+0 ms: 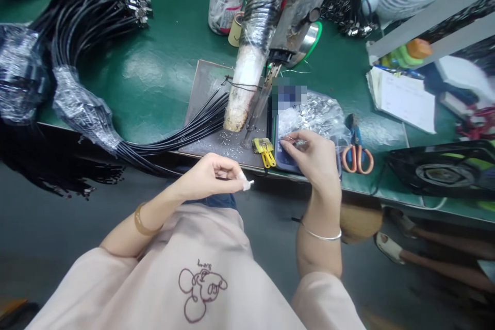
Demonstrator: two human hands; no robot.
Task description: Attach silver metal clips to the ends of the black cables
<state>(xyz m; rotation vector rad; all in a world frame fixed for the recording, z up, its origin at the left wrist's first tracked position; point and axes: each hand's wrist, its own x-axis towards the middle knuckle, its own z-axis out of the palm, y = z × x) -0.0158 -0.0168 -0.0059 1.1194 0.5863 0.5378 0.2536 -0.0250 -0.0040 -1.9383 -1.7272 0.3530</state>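
Note:
My left hand (211,175) hovers at the bench's front edge with its fingers curled shut around a small white-tipped piece that I cannot name. My right hand (315,157) rests over a blue tray (284,162) under a clear bag of small metal parts (317,113); its thumb and forefinger pinch a tiny metal part. A fan of black cables (193,126) runs from a plastic-wrapped bundle (83,108) onto a grey work plate (211,87). A small yellow clip tool (265,149) lies between my hands.
A foil-wrapped fume hose (251,56) and a metal fixture hang over the plate. More black cable bundles (96,5) lie at the back left. Orange-handled scissors (358,152), a plastic cup (225,2), papers (406,98) and a black fan (444,170) sit around.

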